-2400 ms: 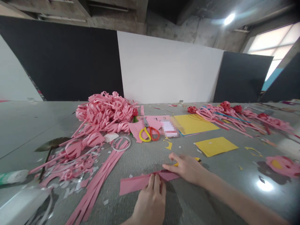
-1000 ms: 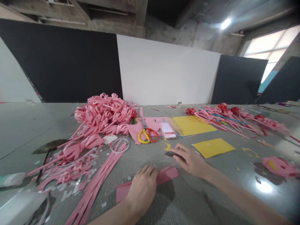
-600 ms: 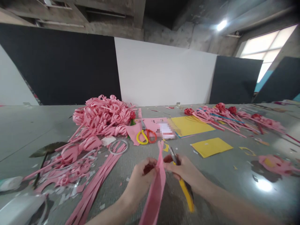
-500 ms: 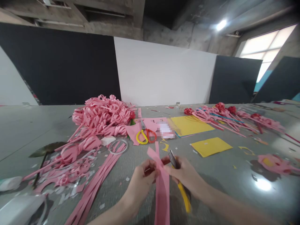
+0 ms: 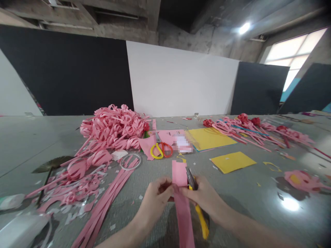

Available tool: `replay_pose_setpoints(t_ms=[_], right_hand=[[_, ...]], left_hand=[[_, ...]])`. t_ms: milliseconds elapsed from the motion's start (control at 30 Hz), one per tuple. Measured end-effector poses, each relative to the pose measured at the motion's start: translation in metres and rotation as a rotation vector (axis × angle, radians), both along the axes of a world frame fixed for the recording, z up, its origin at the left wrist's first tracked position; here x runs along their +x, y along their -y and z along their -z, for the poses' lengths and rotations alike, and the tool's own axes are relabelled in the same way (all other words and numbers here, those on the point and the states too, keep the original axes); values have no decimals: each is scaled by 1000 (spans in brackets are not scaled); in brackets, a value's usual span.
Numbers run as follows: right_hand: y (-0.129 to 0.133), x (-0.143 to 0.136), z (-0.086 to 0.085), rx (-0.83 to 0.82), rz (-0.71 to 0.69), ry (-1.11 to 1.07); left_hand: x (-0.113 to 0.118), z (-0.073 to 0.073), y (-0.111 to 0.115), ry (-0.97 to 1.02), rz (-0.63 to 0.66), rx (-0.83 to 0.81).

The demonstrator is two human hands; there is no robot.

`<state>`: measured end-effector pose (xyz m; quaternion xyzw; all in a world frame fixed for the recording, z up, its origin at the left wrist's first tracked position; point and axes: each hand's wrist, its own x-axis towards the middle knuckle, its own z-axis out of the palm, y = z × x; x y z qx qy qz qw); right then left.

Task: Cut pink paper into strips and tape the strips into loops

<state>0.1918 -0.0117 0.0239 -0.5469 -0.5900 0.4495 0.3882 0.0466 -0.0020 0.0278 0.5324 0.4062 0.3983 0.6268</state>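
Note:
A wide pink paper strip point(image 5: 184, 220) runs from the bottom of the view up between my hands, its top end standing beyond my fingers. My left hand point(image 5: 160, 193) pinches the strip's left edge between thumb and fingers. From the right, my right hand point(image 5: 204, 194) presses its thumb on the same strip. That hand also carries pliers point(image 5: 201, 217) with yellow and black handles, their grey jaws pointing up and away from me. Beyond the strip lie scissors point(image 5: 161, 151) with one yellow and one red handle loop, resting on pink paper point(image 5: 147, 146).
Left are a heap of curled pink paper point(image 5: 113, 127), long pink strips point(image 5: 106, 206), a tape roll point(image 5: 130, 162) and paper scraps point(image 5: 74, 193). Yellow sheets point(image 5: 212, 137), a yellow piece point(image 5: 232, 162) and pink paper flowers point(image 5: 305, 179) lie right. A phone-like object point(image 5: 183, 143) is blurred.
The strip's top has turned from a narrow, crossed shape to a flat, wide face toward me. Its lower part has swung right. My hands and the pliers have moved slightly down.

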Motion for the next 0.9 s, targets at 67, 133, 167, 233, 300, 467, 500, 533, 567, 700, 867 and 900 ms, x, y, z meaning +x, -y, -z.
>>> replay_pose_setpoints(t_ms=[67,133,167,233,300,467,500,533,567,700,867,900], right_hand=[[0,0,1,-13,-11,-19],[0,1,1,-27,-13,-23],[0,1,1,-35,-11,-27],[0,2,1,-51,-2,-55],[1,2,0,-70,3,-98],[2,1,-3,-98,2,-176],[2,1,-3,-100,2,-185],[2,1,-3,-101,1,-195],[2,1,-3,-102,0,-204],[1,1,-1,-110,3,-255],[1,1,2,-97,-20,-310],[1,1,2,-96,-27,-314]], left_hand=[[-2,0,-1,-31,-3,25],[-3,-1,-1,-52,-2,39],[-3,-1,-1,-51,-2,38],[-4,-3,-1,-33,4,21],[-4,-4,0,-6,24,10],[-7,-2,0,10,74,46],[-7,-1,0,19,77,47],[-7,0,0,34,81,47],[-7,0,0,49,83,44],[-5,1,1,98,62,38],[-4,5,3,177,69,27],[-4,6,3,188,68,24]])
